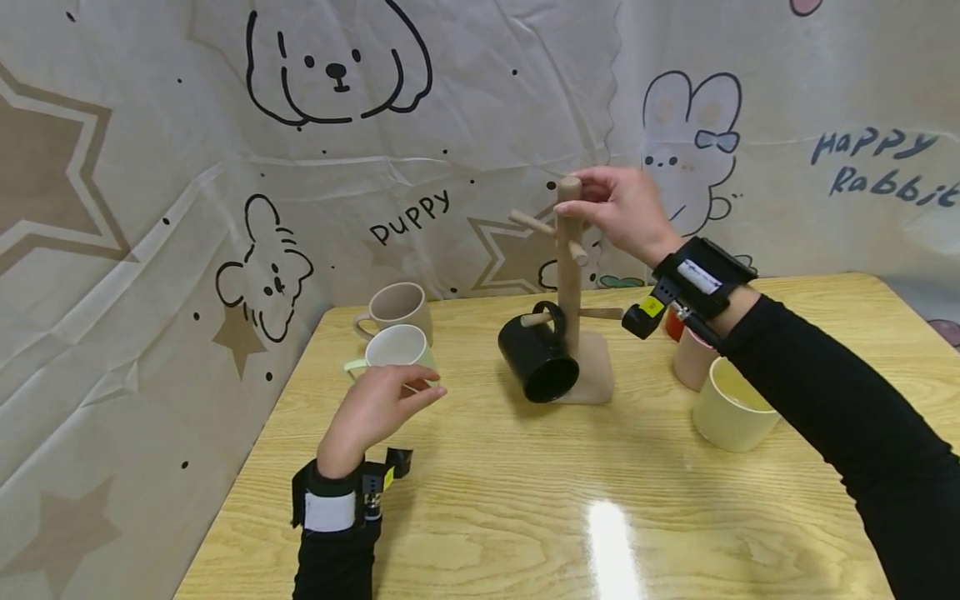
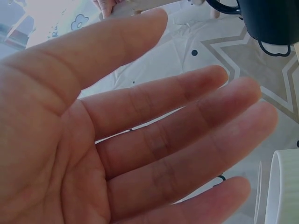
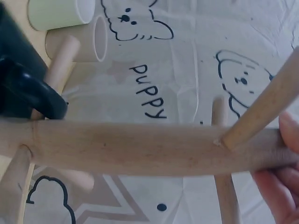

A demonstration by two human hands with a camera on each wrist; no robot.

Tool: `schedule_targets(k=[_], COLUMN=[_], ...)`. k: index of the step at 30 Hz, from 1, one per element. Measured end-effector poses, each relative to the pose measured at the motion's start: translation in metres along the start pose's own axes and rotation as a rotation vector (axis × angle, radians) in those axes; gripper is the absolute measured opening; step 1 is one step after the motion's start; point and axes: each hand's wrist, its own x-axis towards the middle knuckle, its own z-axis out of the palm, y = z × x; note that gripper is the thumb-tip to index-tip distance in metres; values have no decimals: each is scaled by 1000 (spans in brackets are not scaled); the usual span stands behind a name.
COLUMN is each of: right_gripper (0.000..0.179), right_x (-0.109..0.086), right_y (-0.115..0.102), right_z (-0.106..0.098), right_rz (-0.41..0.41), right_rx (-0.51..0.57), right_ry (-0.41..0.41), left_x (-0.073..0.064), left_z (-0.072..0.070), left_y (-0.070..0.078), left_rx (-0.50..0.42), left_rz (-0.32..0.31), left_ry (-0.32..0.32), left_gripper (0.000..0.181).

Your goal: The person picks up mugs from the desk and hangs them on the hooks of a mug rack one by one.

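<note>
The wooden stand (image 1: 570,287) rises upright from the desk (image 1: 510,508), a little right of the middle and toward the far edge, its flat base resting on the wood. The hands are well apart: the right hand (image 1: 628,215) pinches the top of the post between thumb and fingers, while the left hand (image 1: 378,408) holds nothing, its fingers loosely extended and spread a little. From a lower peg on the stand's left side hangs the black mug (image 1: 528,354), the peg passing through its handle, its body tilted with the mouth turned down toward the near side; whether it touches the base cannot be told. Just beyond the left hand stands the pale green mug (image 1: 397,346), upright with its handle to the left, and right behind it on the far side the beige mug (image 1: 400,304), its handle also to the left. On the right, near the right forearm, are the yellow cup (image 1: 729,421), the pink cup (image 1: 692,362) beyond it, and a mostly hidden red item (image 1: 673,327) farther back. A pale printed cloth (image 1: 480,108) hangs behind the desk.
</note>
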Motion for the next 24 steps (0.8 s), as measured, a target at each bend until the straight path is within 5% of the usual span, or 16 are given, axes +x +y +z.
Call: schedule_targets(k=[8, 24], right_gripper=[35, 37], right_x=[-4, -3], right_y=[-13, -33], right_z=[8, 16], right_rz=[22, 104], right_rx=[-47, -190], right_ry=[110, 153], left_x=[-1, -1], left_z=[-1, -2], left_y=[-1, -2], left_rx=[-1, -6], left_rz=[11, 3], left_ry=[12, 4], left_gripper=[26, 26])
